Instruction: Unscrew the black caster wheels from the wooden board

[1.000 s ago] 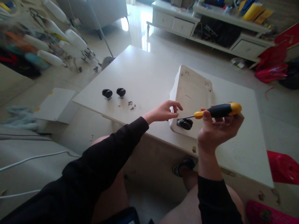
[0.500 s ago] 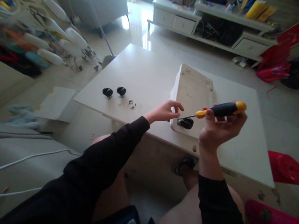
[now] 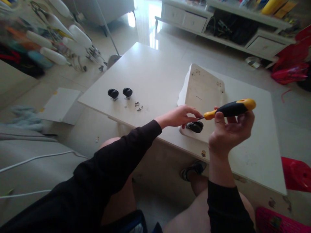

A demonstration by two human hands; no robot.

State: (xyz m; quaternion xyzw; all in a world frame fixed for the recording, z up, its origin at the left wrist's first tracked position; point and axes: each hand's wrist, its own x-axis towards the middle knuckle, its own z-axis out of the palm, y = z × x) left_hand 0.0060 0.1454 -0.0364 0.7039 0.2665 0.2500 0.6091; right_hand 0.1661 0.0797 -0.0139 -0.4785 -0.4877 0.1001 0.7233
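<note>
We find the screwdriver [image 3: 232, 110] right of centre in the frame, its long axis nearly level, butt end right and slightly raised, shaft pointing left above the black caster [image 3: 196, 127] on the white base [image 3: 206, 87]. The right hand [image 3: 229, 133] grips its handle. The left hand [image 3: 179, 116] hides the tip; whether its fingers pinch the shaft, we cannot tell.

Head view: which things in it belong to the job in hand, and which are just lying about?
Job:
- screwdriver, in the right hand
- white base
- caster at the base's near corner
- two loose casters and screws on the table, probably

Lying about:
- white box on the floor
- grey cloth
- red bag
</note>
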